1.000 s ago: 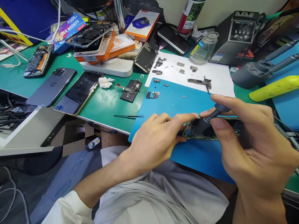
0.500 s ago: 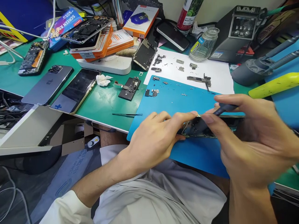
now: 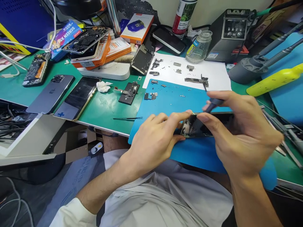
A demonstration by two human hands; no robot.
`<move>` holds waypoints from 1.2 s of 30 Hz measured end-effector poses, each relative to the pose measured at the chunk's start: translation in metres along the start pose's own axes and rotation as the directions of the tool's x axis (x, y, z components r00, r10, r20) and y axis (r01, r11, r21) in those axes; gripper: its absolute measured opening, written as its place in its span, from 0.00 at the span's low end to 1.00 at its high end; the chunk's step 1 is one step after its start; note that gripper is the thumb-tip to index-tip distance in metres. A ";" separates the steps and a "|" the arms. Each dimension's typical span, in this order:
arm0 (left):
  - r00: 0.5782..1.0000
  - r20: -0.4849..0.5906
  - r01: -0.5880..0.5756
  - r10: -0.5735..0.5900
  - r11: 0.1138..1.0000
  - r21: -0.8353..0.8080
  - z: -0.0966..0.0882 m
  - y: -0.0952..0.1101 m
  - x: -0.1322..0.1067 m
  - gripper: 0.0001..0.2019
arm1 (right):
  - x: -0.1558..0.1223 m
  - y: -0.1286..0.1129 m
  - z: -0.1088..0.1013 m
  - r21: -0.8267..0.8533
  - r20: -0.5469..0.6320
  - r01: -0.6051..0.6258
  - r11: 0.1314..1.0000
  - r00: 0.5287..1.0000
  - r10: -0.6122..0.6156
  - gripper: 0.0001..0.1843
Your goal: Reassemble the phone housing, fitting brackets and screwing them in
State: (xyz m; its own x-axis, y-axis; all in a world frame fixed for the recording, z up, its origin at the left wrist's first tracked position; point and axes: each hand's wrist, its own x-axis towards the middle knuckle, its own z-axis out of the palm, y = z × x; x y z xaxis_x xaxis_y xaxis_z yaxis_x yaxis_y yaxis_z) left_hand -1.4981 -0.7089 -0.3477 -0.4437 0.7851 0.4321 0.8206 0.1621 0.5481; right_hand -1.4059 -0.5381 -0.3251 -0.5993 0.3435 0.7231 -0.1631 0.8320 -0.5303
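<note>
On the blue mat (image 3: 161,107), an opened phone housing (image 3: 189,127) with a dark inside lies lengthwise at the near side. My left hand (image 3: 153,138) pinches its left end, index finger on the far edge and thumb at the near edge. Over the housing, my right hand (image 3: 241,135) is closed around a tool with a dark handle (image 3: 214,104); its tip is hidden, so I cannot tell its kind. Part of the housing is covered by my right hand. Small phone parts (image 3: 151,96) lie farther back on the mat.
White paper (image 3: 217,71) behind the mat carries a logic board (image 3: 196,81) and loose parts. Black tweezers (image 3: 127,118), a battery (image 3: 129,93) and a phone back (image 3: 50,93) lie left. A glass jar (image 3: 200,47) stands behind; metal tools (image 3: 284,126) lie right.
The view has shifted a little, bringing metal tools at the right into sight. Both hands stay at the phone housing, and my right hand and the tool have turned slightly.
</note>
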 end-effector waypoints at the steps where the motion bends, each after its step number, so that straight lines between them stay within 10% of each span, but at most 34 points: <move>1: 1.000 -0.003 0.004 -0.004 1.000 -0.001 0.000 0.000 0.000 0.30 | 0.000 0.000 0.000 -0.004 0.017 0.011 1.000 1.000 -0.011 0.25; 36: 0.998 0.010 0.059 -0.058 0.993 -0.099 0.001 0.002 -0.002 0.30 | 0.001 0.001 -0.007 -0.038 -0.010 0.058 0.998 0.998 -0.058 0.20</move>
State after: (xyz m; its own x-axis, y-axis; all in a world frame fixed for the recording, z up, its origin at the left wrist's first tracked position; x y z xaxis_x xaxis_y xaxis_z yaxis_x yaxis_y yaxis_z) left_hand -1.4952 -0.7098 -0.3489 -0.4872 0.7802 0.3924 0.7534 0.1484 0.6406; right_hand -1.4010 -0.5340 -0.3220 -0.5810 0.2988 0.7571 -0.1674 0.8664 -0.4704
